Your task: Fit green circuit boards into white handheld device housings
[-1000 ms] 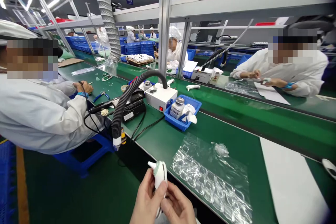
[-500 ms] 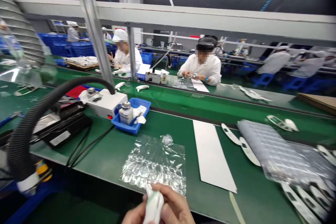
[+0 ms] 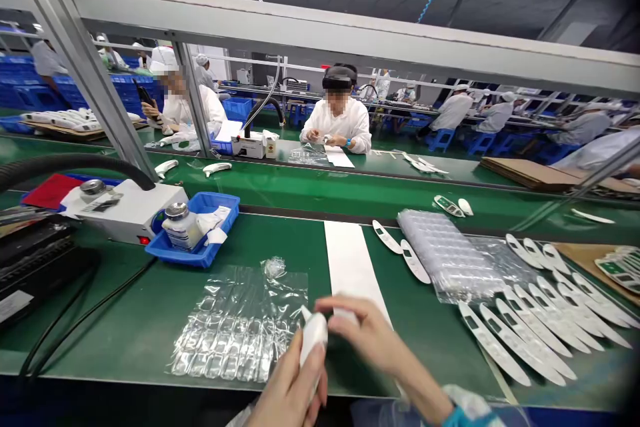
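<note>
My left hand [image 3: 295,380] is closed around a white curved plastic housing [image 3: 315,337], which tilts upward with a narrow tip at its top. Just right of the housing, my right hand [image 3: 365,330] is raised with fingers bent and apart, slightly blurred. A white patch shows between those fingers; whether it is a small part or the paper behind cannot be made out. Left of the hands lies a clear plastic bag [image 3: 240,327] of small transparent pieces, with a crumpled bit of clear film [image 3: 274,268] at its top. A white paper strip [image 3: 350,257] lies behind my right hand.
Several white shell halves [image 3: 500,347] lie in rows at right, near a stack of clear blister trays [image 3: 445,253]. A blue tray [image 3: 200,253] with a bottle [image 3: 181,225] stands beside a white box [image 3: 125,210]. Co-workers [image 3: 340,120] sit across the green bench.
My right hand has come off the housing and moved right, while my left hand keeps hold of it. The view has swung right, showing more of the shell halves.
</note>
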`<state>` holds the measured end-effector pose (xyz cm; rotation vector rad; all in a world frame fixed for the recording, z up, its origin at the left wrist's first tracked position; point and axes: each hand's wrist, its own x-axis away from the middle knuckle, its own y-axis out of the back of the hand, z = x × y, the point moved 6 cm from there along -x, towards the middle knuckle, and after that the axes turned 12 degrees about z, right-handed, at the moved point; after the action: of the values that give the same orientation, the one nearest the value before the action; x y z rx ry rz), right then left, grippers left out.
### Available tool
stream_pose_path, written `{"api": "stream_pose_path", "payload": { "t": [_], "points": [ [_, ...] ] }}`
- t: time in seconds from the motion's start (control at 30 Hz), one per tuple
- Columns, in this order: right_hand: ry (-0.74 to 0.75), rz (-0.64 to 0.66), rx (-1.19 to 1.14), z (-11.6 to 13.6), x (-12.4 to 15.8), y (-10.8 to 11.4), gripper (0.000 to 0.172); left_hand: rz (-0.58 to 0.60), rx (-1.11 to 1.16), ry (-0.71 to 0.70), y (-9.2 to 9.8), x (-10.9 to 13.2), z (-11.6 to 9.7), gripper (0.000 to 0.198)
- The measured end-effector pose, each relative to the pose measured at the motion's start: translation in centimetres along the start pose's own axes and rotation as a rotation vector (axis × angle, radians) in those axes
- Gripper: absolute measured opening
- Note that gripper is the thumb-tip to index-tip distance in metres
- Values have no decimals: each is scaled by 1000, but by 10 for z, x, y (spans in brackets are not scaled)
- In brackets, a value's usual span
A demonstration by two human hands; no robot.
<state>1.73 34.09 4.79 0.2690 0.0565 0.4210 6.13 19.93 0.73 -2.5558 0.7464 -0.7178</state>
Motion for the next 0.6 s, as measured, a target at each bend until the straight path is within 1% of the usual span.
{"api": "stream_pose_path", "payload": {
  "t": [0.03,0.07,0.1,0.17,0.23,0.33,0.47,0.6],
  "points": [
    [52,-84,190,-1,-6,25,22,32,-39,-11,-9,-12,-5,61],
    [68,-131,318,-6,-12,44,20,25,-54,-48,-15,-25,-11,57],
    [66,-157,359,-16,-19,60,19,16,-50,-79,-20,-37,-15,56],
    [49,-175,387,-37,-31,77,16,2,-44,-136,-26,-58,-18,55],
    [28,-179,388,-53,-38,80,11,-13,-55,-170,-26,-73,-15,56],
    [-4,-216,406,-65,-40,75,6,-40,-80,-184,-20,-83,-7,56],
    [-16,-271,390,-64,-37,72,7,-59,-91,-177,-16,-84,-2,58],
    [16,-299,261,-58,-32,82,17,-51,-101,-149,-21,-79,-9,59]
  ]
}}
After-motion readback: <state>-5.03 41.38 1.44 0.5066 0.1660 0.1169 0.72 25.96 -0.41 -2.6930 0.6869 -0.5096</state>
